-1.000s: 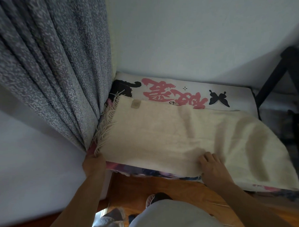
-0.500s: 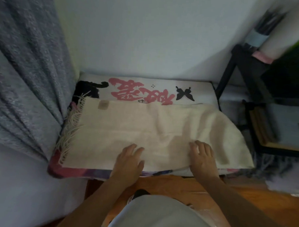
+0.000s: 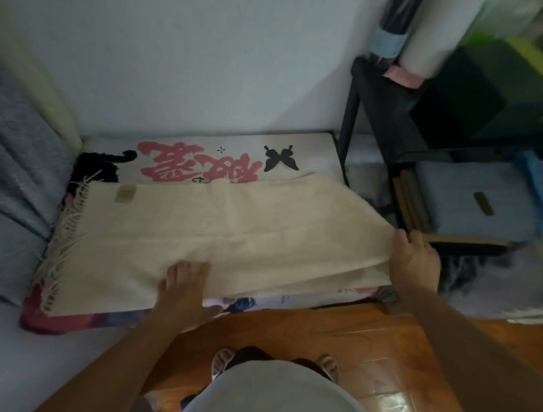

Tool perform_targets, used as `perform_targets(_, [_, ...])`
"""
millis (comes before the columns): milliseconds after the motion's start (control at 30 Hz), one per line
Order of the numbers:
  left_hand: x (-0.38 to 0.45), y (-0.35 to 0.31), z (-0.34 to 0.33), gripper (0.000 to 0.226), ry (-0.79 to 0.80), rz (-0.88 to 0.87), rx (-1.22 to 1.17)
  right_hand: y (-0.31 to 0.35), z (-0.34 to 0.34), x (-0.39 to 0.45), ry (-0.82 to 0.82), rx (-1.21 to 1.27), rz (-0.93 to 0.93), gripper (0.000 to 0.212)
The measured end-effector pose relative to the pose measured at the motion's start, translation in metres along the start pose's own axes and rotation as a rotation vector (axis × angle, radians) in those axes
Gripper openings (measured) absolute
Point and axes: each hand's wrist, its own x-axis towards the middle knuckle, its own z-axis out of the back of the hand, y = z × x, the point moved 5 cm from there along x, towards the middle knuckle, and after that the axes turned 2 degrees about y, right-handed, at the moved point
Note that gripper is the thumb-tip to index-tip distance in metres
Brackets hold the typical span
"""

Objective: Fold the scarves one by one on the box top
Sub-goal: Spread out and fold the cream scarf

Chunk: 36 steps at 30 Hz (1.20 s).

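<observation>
Right now a cream scarf [image 3: 225, 235] lies spread across the box top [image 3: 316, 145], covering most of its near half. Its fringed end [image 3: 63, 243] sits at the nine o'clock side of the box, tassels trailing over the edge toward the grey curtain [image 3: 15, 194]. A small tan label [image 3: 125, 194] shows near the scarf's ten o'clock corner. Behind the scarf, toward twelve o'clock, the bare part of the box top carries large pink characters [image 3: 200, 165], a black butterfly [image 3: 281, 159] at about one o'clock, and a black shape [image 3: 97, 167] at eleven o'clock.

The left hand [image 3: 184, 290] rests flat on the scarf at its near edge, around six o'clock of the cloth, fingers straight and spread a little, pressing down on the fabric. The right hand [image 3: 415, 265] is at the three o'clock end of the scarf, fingers curled around the bunched cloth there, holding it where the layers gather into folds. That end looks doubled, with a lower layer showing beneath the upper one just left of the hand.

The box stands against a pale wall [image 3: 192, 62]. At three o'clock of it stands a black rack [image 3: 376, 123] with a grey storage bin [image 3: 472, 199] on its lower level, and rolled items [image 3: 427, 35] lean at the upper right. A wooden floor [image 3: 320, 338] runs along the near side, where the person's feet [image 3: 223, 361] and pale shirt [image 3: 280, 396] show at six o'clock. The picture is somewhat blurred toward the edges.
</observation>
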Motion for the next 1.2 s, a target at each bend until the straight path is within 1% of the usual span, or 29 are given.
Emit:
perform_targets(33, [0.001, -0.001, -0.001, 0.113, -0.011, 0.012, 0.032, -0.012, 0.003, 0.002, -0.023, -0.052, 0.035, 0.016])
perform_targets(67, [0.001, -0.003, -0.002, 0.115, -0.021, 0.024, 0.059, -0.021, 0.004, 0.002, 0.016, -0.133, 0.075, 0.022])
perform_targets(133, [0.002, -0.004, -0.005, 0.109, -0.033, 0.041, 0.086, -0.026, -0.002, -0.006, 0.202, -0.316, 0.159, 0.037])
perform_targets(167, [0.003, -0.004, -0.008, 0.106, -0.037, 0.048, 0.094, -0.023, -0.007, -0.014, 0.301, -0.383, 0.205, 0.040])
perform_targets(200, [0.002, -0.004, -0.008, 0.104, -0.041, 0.053, 0.096, -0.017, -0.013, -0.023, 0.389, -0.433, 0.238, 0.041])
perform_targets(267, [0.001, -0.005, -0.006, 0.101, -0.044, 0.057, 0.072, -0.007, -0.020, -0.030, 0.485, -0.460, 0.264, 0.039])
perform_targets(333, [0.001, -0.005, -0.003, 0.099, -0.020, 0.047, 0.051, 0.009, -0.014, -0.023, 0.490, -0.407, 0.301, 0.034])
perform_targets(400, [0.001, -0.004, -0.003, 0.095, 0.023, 0.047, 0.031, 0.026, -0.010, -0.007, 0.406, -0.254, 0.336, 0.035])
perform_targets(467, [-0.001, -0.003, -0.001, 0.092, -0.016, 0.034, 0.021, 0.035, -0.005, 0.018, 0.307, -0.009, 0.259, 0.039])
perform_targets(533, [-0.005, -0.001, -0.001, 0.095, -0.009, 0.027, 0.026, 0.034, -0.011, 0.046, 0.304, 0.193, 0.091, 0.043])
perform_targets(600, [-0.001, 0.002, -0.001, 0.099, 0.057, 0.021, 0.061, 0.025, -0.030, 0.073, 0.389, 0.282, -0.094, 0.048])
perform_targets(667, [0.007, 0.002, 0.005, 0.096, 0.131, 0.024, 0.059, 0.014, -0.054, 0.086, 0.543, 0.332, -0.269, 0.056])
perform_targets(700, [0.011, 0.002, 0.010, 0.092, 0.159, 0.037, 0.031, 0.011, -0.060, 0.086, 0.607, 0.337, -0.324, 0.058])
perform_targets(733, [0.015, 0.001, 0.015, 0.088, 0.190, 0.057, -0.014, 0.012, -0.060, 0.086, 0.600, 0.336, -0.332, 0.053])
perform_targets(767, [0.019, 0.001, 0.018, 0.087, 0.225, 0.067, -0.062, 0.018, -0.051, 0.086, 0.508, 0.322, -0.312, 0.044])
perform_targets(800, [0.021, 0.001, 0.020, 0.089, 0.260, 0.064, -0.095, 0.026, -0.040, 0.084, 0.376, 0.298, -0.276, 0.035])
perform_targets(833, [0.021, 0.001, 0.021, 0.092, 0.293, 0.058, -0.116, 0.042, -0.023, 0.077, 0.256, 0.275, -0.213, 0.031])
perform_targets(867, [0.019, 0.001, 0.021, 0.094, 0.313, 0.055, -0.126, 0.063, -0.008, 0.064, 0.183, 0.252, -0.103, 0.033])
perform_targets(900, [0.016, 0.002, 0.020, 0.096, 0.324, 0.055, -0.123, 0.088, 0.007, 0.047, 0.138, 0.237, 0.047, 0.038])
perform_targets(967, [0.010, 0.000, 0.019, 0.102, 0.325, 0.048, -0.090, 0.140, 0.021, -0.001, 0.137, 0.216, 0.412, 0.050])
perform_targets(1000, [0.008, -0.001, 0.020, 0.104, 0.317, 0.044, -0.084, 0.161, 0.017, -0.023, 0.206, 0.204, 0.574, 0.049])
perform_targets(1033, [0.007, -0.002, 0.022, 0.105, 0.310, 0.047, -0.096, 0.175, 0.010, -0.040, 0.326, 0.188, 0.644, 0.041])
perform_targets(1067, [0.006, -0.003, 0.023, 0.105, 0.309, 0.050, -0.114, 0.181, 0.004, -0.051, 0.427, 0.160, 0.668, 0.034])
perform_targets(1100, [0.005, -0.004, 0.025, 0.104, 0.313, 0.049, -0.130, 0.185, -0.003, -0.054, 0.460, 0.130, 0.675, 0.037])
perform_targets(1133, [0.004, -0.005, 0.026, 0.103, 0.318, 0.047, -0.135, 0.186, -0.004, -0.052, 0.452, 0.104, 0.651, 0.043])
perform_targets(1167, [0.004, -0.005, 0.027, 0.102, 0.318, 0.044, -0.124, 0.185, -0.006, -0.047, 0.449, 0.077, 0.609, 0.041])
perform_targets(1200, [0.004, -0.006, 0.027, 0.101, 0.316, 0.041, -0.102, 0.184, -0.009, -0.040, 0.442, 0.060, 0.554, 0.033])
